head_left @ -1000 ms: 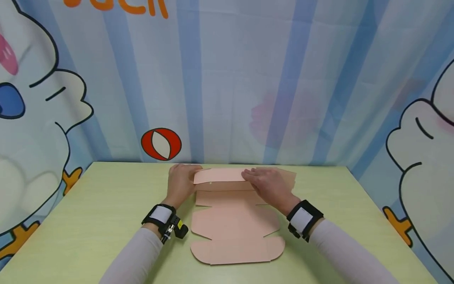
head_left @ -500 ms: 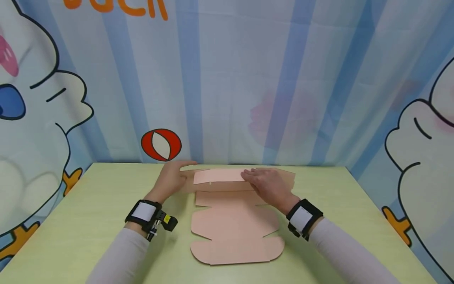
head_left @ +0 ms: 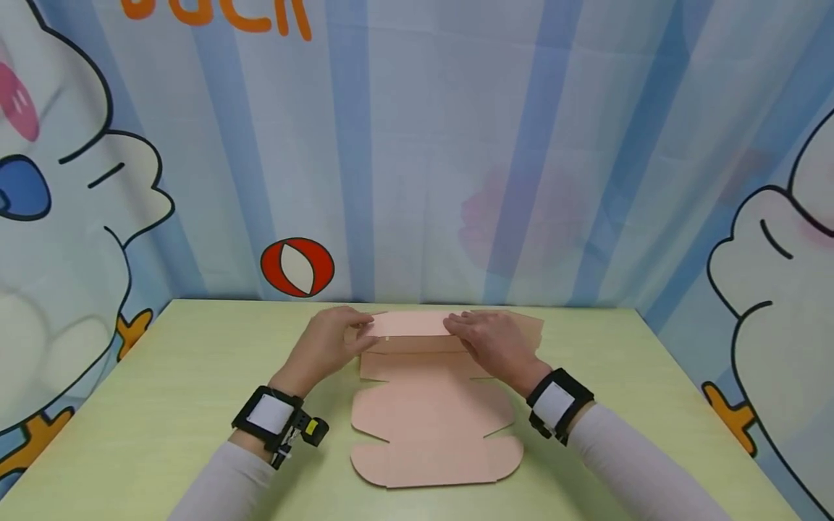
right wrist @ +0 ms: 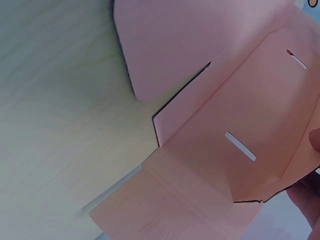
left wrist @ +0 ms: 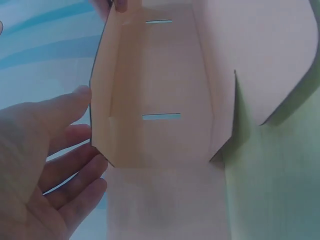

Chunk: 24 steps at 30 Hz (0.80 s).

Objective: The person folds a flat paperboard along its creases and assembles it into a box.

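A pinkish-brown flat cardboard box blank lies lengthwise on the table, its far strip folded up along a crease. At the left end of that strip is my left hand, thumb and fingers spread loosely. In the left wrist view, the left fingertips sit right at the flap's outer edge and corner. My right hand holds the raised flap toward its right end. In the right wrist view, the right thumb is on the flap's inner face, with fingers behind. Two slots cut through the panel between the creases.
The pale yellow-green table ends at a blue striped curtain close behind the cardboard. Cartoon ducks and a red-and-white ball are printed on the curtain. A camera band is strapped to each wrist.
My left hand went from the strip's left end out to the left, uncovering a side panel there, then came back in to the strip's end. The right hand stayed in place.
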{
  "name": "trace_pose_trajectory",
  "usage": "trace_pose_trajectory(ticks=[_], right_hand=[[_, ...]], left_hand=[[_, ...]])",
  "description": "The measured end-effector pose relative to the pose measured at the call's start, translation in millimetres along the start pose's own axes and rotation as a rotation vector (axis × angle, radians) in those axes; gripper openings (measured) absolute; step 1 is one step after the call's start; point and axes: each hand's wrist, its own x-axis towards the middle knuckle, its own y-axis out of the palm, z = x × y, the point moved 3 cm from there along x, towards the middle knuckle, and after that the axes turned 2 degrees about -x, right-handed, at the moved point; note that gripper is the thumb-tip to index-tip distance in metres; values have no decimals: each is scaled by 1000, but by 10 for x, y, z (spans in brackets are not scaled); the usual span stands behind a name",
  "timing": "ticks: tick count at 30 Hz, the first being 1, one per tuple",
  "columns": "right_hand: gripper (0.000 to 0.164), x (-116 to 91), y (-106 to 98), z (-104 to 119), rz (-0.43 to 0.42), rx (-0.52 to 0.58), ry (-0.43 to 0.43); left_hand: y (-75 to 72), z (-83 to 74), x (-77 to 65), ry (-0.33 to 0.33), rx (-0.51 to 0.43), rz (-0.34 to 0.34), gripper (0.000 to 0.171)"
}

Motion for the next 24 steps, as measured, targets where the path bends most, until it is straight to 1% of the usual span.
trace_pose_trajectory(ticks=[3, 5, 7, 12, 15, 19, 22, 24], right_hand=[[26, -2, -8, 9, -12, 3, -3], [26, 2, -11, 11, -14, 0, 0], [26, 8, -16, 12, -12, -1, 3], [28, 11, -23, 18, -2, -8, 7], [28, 8, -28, 22, -1, -13, 7], [28, 7, -24, 19, -2, -18, 5], [27, 5, -13, 15, -7, -18, -1], [27, 3, -5, 13, -9, -17, -5]], left_hand=[[30, -1, -15, 23, 2, -19, 32], [36, 0, -23, 37, -4, -44, 31], [40, -1, -32, 51, -2, -59, 24], [80, -5, -60, 53, -15, -55, 12], [116, -6, -69, 50, -41, -60, 15], [187, -2, -70, 31, -130, -47, 16], [238, 7, -72, -6, -211, -36, 16], [262, 14, -72, -30, -237, -41, 16]])
